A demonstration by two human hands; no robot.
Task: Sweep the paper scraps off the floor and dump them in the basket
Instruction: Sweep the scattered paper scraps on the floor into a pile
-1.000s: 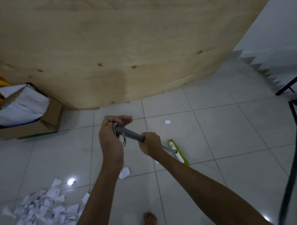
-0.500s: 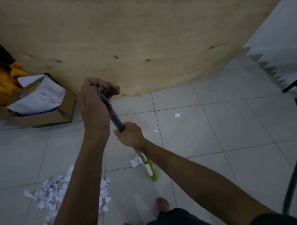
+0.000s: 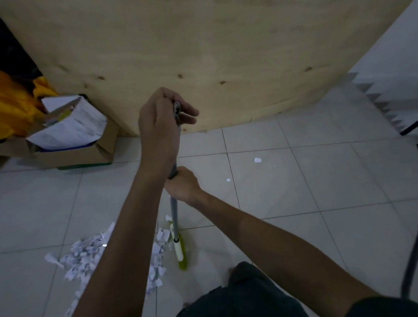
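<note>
the hands are both clamped on the broom handle [image 3: 173, 209]: the left hand [image 3: 159, 123] wraps its top end, fingers curled round the grey tip, and the right hand [image 3: 182, 186] grips lower down, the two set apart along the shaft. over the last second the green broom head [image 3: 180, 252] has come in from the open tile to the right edge of the pile of paper scraps [image 3: 84, 257], near the person's feet, and the handle has swung from low and slanting to steep. the loose piece that lay ahead of the bristles earlier now sits against the heap just left of the head, so that stroke looks finished and the pile has gained a little. a larger scrap [image 3: 258, 159] and a tiny scrap [image 3: 228, 180] lie well apart from the pile on the floor [image 3: 323, 177], towards the plywood board [image 3: 198, 51], so i judge more gathering strokes are due before any dumping. no basket is plainly in view, only a cardboard box [image 3: 78, 155] of papers at the left.
</note>
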